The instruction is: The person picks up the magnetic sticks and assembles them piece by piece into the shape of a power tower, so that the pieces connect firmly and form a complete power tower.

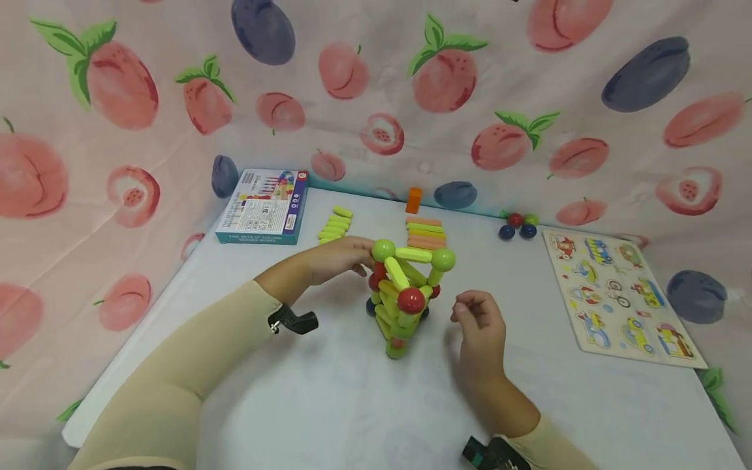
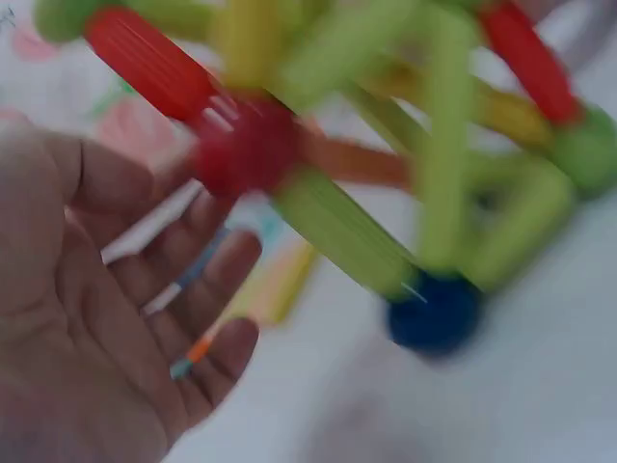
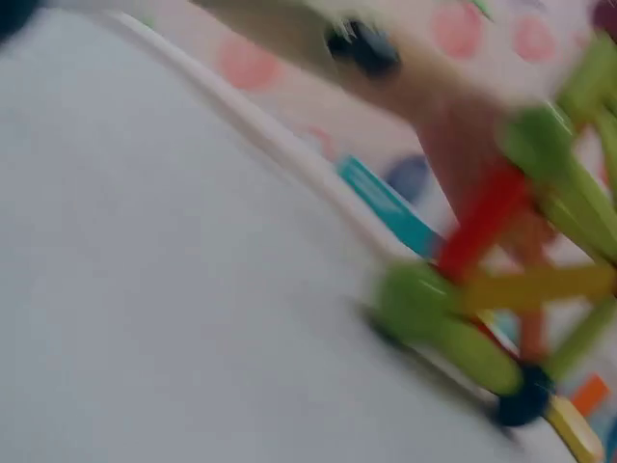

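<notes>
A tower of magnetic building sticks and balls stands on the white table, with green balls at two upper corners and a red ball at the front one. My left hand is at its left rear side. In the left wrist view, the fingers of that hand spread loosely beside a red ball; whether they touch it I cannot tell. A blue ball forms a lower corner. My right hand hovers right of the tower, apart from it, fingers loosely bent, holding nothing visible. The right wrist view is blurred.
Behind the tower lie green sticks, a row of orange and yellow sticks and an orange block. A toy box sits at back left. Loose balls and a picture puzzle board are on the right.
</notes>
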Demonstrator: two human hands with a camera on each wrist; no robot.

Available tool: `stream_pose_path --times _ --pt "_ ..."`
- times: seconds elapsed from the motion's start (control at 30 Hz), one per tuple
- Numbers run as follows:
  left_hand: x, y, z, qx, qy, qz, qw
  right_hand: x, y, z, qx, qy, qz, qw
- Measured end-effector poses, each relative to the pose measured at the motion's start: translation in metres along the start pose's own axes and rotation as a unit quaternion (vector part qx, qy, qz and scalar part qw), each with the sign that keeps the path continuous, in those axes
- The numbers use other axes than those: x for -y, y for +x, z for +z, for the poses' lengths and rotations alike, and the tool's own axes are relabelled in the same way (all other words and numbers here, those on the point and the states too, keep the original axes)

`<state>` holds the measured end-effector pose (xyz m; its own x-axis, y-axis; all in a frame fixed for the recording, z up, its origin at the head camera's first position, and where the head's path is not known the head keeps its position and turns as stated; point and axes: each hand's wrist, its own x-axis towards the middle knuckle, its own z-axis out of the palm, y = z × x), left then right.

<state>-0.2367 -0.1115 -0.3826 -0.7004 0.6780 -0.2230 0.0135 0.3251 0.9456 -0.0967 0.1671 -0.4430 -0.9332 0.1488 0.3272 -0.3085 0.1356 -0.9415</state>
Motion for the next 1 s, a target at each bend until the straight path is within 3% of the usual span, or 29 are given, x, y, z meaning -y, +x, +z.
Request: stream_pose_path --times 0.03,0.1,0.17,0.23,0.43,0.53,0.63,0.8,0.93,1.0 --pt "0.009 -0.005 0.001 0.002 0.001 -0.002 1.0 0.002 -0.009 0.004 0.008 -0.014 -0.033 0.9993" --pt "0.02 -0.015 0.003 -0.005 0.008 -0.002 1.0 0.008 -0.021 0.011 0.059 -0.056 -0.076 0.9938" --pt "0.026 -0.023 0.007 -0.017 0.007 0.005 0.9998 0.015 -0.029 0.017 0.102 -0.108 -0.099 0.984" --pt "0.028 -0.031 0.01 -0.029 -0.006 0.017 0.9994 0.021 -0.03 0.022 0.123 -0.14 -0.097 0.9778" --pt "0.035 -0.054 0.021 -0.047 -0.018 0.054 0.9973 0.018 -0.018 0.012 0.126 -0.129 -0.04 0.9829" --pt "0.035 -0.069 0.039 -0.063 0.004 0.069 0.9956 0.011 -0.004 0.002 0.149 -0.101 0.015 0.9835" --pt "0.033 -0.081 0.066 -0.1 0.034 0.084 0.9909 0.006 0.014 -0.005 0.191 -0.061 0.07 0.9772" --pt "0.024 -0.087 0.108 -0.176 0.065 0.119 0.975 -0.004 0.04 -0.008 0.243 0.022 0.119 0.9625" --pt "0.022 -0.087 0.124 -0.218 0.087 0.154 0.9599 -0.012 0.047 -0.007 0.257 0.071 0.122 0.956" --pt "0.028 -0.084 0.123 -0.234 0.122 0.215 0.9403 -0.014 0.048 -0.008 0.259 0.084 0.118 0.9548"
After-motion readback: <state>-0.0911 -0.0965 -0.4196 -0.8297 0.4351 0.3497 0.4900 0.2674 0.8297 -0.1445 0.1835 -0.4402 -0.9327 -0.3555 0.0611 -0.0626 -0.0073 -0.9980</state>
